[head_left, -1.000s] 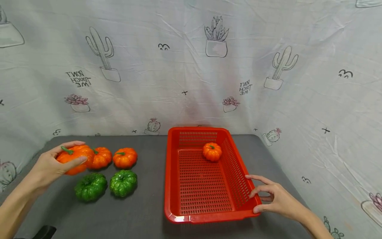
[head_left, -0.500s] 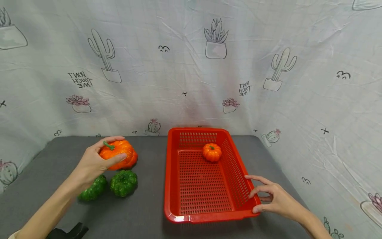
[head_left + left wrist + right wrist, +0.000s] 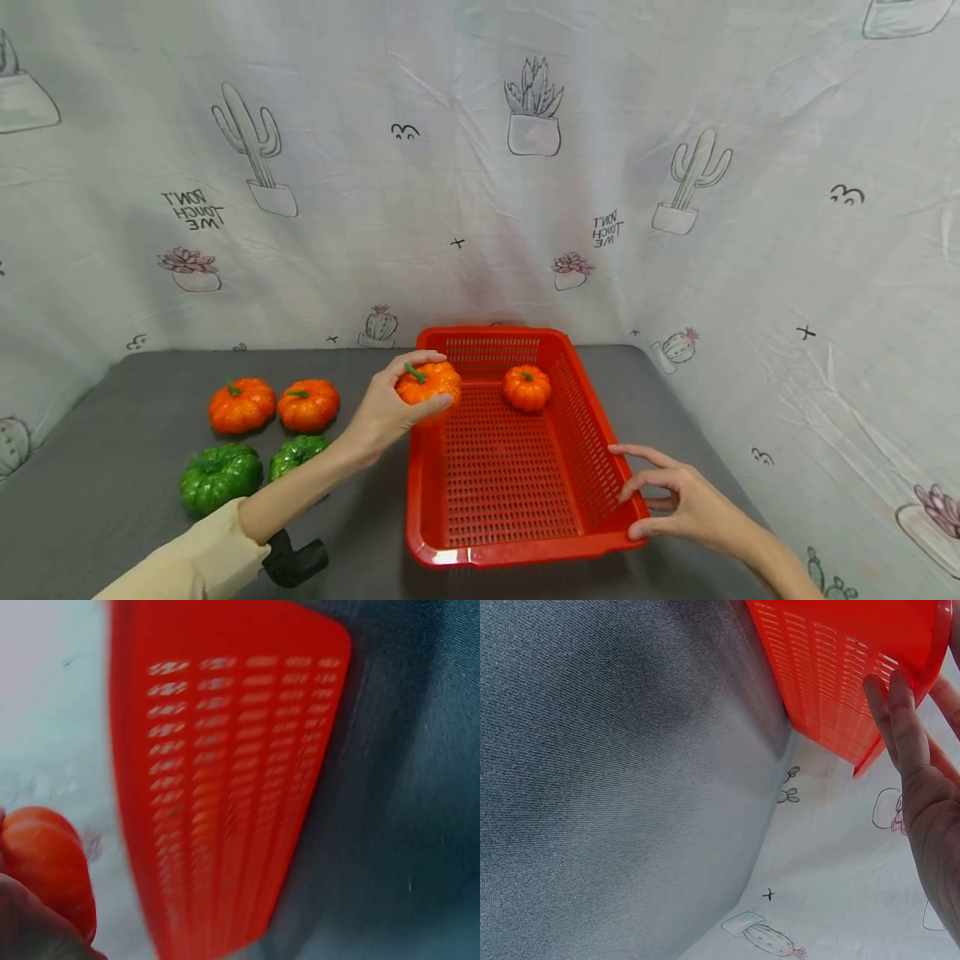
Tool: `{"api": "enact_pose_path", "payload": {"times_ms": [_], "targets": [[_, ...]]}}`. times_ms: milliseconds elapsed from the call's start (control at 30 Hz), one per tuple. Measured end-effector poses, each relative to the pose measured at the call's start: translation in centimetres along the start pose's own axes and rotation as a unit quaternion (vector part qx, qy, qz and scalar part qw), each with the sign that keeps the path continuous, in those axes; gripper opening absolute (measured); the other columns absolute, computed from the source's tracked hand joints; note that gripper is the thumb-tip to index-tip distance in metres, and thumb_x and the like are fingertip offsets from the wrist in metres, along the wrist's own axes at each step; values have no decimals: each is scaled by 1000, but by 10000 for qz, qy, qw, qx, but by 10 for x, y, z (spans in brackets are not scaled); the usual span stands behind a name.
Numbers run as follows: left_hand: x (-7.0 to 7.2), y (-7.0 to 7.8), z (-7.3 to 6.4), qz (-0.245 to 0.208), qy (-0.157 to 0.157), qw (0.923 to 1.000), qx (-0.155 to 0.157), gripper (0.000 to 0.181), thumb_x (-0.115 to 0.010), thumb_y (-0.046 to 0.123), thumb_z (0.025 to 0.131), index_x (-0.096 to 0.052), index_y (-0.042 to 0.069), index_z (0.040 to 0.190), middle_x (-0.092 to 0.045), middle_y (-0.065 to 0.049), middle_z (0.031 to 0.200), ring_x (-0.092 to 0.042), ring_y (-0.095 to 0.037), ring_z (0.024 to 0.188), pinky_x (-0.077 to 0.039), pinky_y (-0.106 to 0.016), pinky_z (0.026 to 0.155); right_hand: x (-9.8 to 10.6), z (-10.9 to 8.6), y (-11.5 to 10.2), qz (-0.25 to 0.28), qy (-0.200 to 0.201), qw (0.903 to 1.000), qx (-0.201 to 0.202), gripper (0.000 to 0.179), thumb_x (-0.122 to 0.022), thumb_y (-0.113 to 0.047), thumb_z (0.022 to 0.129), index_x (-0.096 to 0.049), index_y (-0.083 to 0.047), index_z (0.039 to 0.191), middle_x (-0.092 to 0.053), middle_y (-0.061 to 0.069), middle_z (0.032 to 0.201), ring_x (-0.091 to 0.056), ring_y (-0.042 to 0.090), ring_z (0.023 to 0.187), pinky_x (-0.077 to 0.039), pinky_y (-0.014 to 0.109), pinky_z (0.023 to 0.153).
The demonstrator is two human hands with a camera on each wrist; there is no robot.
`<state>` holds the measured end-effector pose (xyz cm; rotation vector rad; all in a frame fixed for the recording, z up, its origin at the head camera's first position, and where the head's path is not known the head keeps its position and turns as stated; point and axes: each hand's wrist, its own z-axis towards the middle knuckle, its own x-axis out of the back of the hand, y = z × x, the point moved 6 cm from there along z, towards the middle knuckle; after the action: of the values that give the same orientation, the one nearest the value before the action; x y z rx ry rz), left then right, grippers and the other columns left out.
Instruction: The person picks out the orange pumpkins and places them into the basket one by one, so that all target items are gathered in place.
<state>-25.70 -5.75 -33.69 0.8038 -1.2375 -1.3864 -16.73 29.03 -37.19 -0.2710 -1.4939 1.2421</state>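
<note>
- Head view: the left hand [image 3: 386, 414] holds an orange pumpkin [image 3: 441, 382] between thumb and fingers, green stem showing, at the far part of the left rim of the red basket [image 3: 525, 553].
- The right hand [image 3: 675, 498] grips the basket at its near right corner, thumb and bent fingers on the rim.
- A smaller pumpkin [image 3: 527, 389] sits in the basket, toward its far right.
- Left on the grey bench [image 3: 112, 433] are two orange pumpkins [image 3: 242, 407], with two green pumpkins [image 3: 221, 479] on their near side; the left forearm partly covers the right green one.
- Left wrist view: the held pumpkin and part of the hand show beside the perforated basket wall.
- Right wrist view: fingertips touch the basket's outer wall, fingers slightly apart.
</note>
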Motion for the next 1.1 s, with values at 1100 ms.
{"api": "enact_pose_path", "payload": {"times_ms": [1100], "targets": [[-122,-50,45,1272,-1582,9747,-935,43,-77,23,83,-65,12,122,-52,-6,123,-51,-20,110,-48,-32,88,-5,-1,9,265,98,9995,129,21,-77,-3,77,-69,-9,95,-40,23,139,-52,3,116,-56,33,76]]}}
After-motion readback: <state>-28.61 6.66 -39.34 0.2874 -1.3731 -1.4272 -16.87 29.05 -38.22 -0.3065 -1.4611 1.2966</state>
